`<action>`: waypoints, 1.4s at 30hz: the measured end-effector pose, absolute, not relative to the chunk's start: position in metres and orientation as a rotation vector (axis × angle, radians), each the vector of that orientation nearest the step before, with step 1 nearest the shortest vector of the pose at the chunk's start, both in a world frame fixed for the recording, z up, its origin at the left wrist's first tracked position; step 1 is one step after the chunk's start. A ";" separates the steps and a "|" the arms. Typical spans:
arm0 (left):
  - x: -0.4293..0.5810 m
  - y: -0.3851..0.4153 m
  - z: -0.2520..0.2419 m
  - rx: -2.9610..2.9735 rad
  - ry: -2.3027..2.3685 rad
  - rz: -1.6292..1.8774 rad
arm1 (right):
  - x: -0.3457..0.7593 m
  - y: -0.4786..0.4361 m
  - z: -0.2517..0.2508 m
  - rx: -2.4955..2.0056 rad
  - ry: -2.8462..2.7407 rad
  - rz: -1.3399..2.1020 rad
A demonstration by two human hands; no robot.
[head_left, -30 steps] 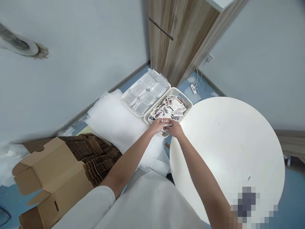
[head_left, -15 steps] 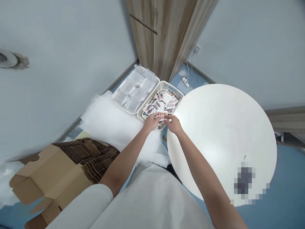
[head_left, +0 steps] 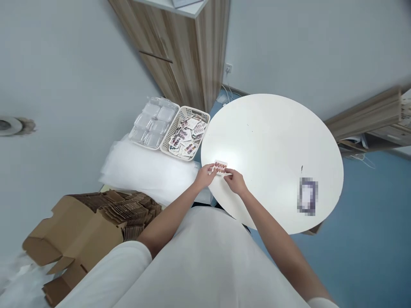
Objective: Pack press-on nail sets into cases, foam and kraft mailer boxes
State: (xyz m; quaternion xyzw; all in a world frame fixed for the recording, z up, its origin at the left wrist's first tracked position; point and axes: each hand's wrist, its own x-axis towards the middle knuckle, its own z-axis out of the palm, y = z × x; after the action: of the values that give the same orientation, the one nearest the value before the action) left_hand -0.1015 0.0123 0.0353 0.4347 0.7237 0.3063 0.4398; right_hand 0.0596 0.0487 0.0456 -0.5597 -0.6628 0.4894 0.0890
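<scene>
A small white card of press-on nails [head_left: 220, 167] is between the two hands, in front of the near left rim of the round white table [head_left: 266, 137]; whether it touches the tabletop or is held just above it cannot be told; the left hand [head_left: 204, 176] pinches the card at its left side, the thumb lapping onto the printed face and the fingers behind; the right hand [head_left: 236, 180] has its fingertips at the card's right edge, thumb and forefinger slightly parted, and I cannot tell whether they grip the edge or only touch it; the card lies to the right of the left hand and a little farther from the body, and to the left of the right hand and likewise a little farther out; the left hand is the nearer, since it overlaps the card; two rows of nails run from side to side, but the card's long axis is hard to judge at this size; beyond the hands and to the left, a perforated white basket [head_left: 183, 113] full of similar nail cards [head_left: 192, 123] stands near the table's rim; beside it on its left are clear plastic boxes [head_left: 151, 122]; a pile of white sheets [head_left: 144, 169] lies nearer the body.
</scene>
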 end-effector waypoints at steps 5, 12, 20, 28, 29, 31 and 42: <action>-0.071 -0.003 0.017 0.991 1.772 0.752 | 0.089 0.025 0.025 -1.663 -1.848 1.478; -0.059 -0.010 -0.009 1.070 1.741 0.738 | 0.099 0.014 -0.006 -1.609 -1.890 1.421; -0.070 -0.002 -0.002 1.327 1.698 0.576 | 0.085 0.010 -0.016 -1.669 -1.977 1.250; -0.090 0.026 0.000 1.751 1.465 0.409 | 0.077 -0.014 -0.005 -1.791 -2.071 1.186; -0.092 0.028 -0.001 1.786 1.422 0.388 | 0.075 -0.016 -0.004 -1.800 -2.118 1.160; -0.096 0.031 -0.004 1.836 1.372 0.373 | 0.072 -0.019 -0.002 -1.826 -2.177 1.099; -0.113 0.031 -0.004 1.848 1.480 0.321 | 0.053 -0.006 -0.004 -1.787 -2.316 1.011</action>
State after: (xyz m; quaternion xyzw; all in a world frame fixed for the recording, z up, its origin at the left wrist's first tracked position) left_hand -0.1129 0.0315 -0.0039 0.7194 0.5761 0.1248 0.3673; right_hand 0.0528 -0.0059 -0.0043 -0.5772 -0.7481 0.3266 0.0234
